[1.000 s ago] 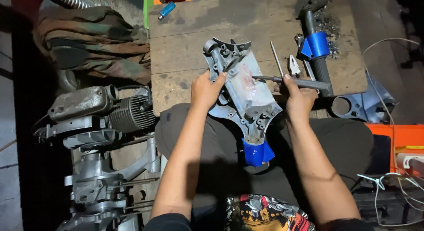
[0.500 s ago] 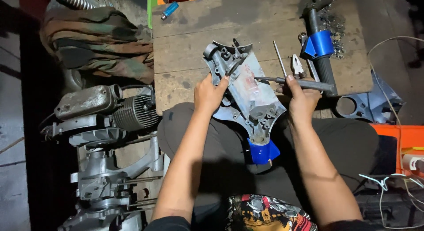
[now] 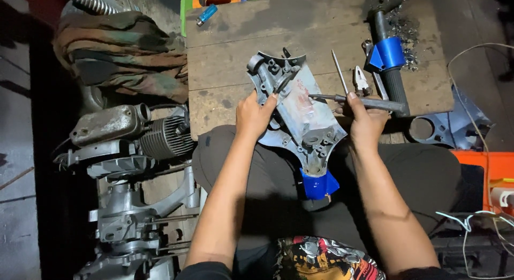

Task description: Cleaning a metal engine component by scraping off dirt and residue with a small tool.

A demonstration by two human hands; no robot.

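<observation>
Metal housing (image 3: pixel 297 111) with a blue end lies tilted over my lap and the near edge of the table (image 3: pixel 241 50). My left hand (image 3: pixel 252 115) is clenched on its left rim; my right hand (image 3: pixel 367 122) is closed on a scraper tool (image 3: pixel 356 100), tip touching the middle. I judge the work only partly done: reddish residue remains there. Pliers (image 3: pixel 361 79) lie just beyond.

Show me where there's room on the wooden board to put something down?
The wooden board is bare at its far middle, between the blue lighter and the blue-taped handlebar. The right side is crowded with pliers.
</observation>
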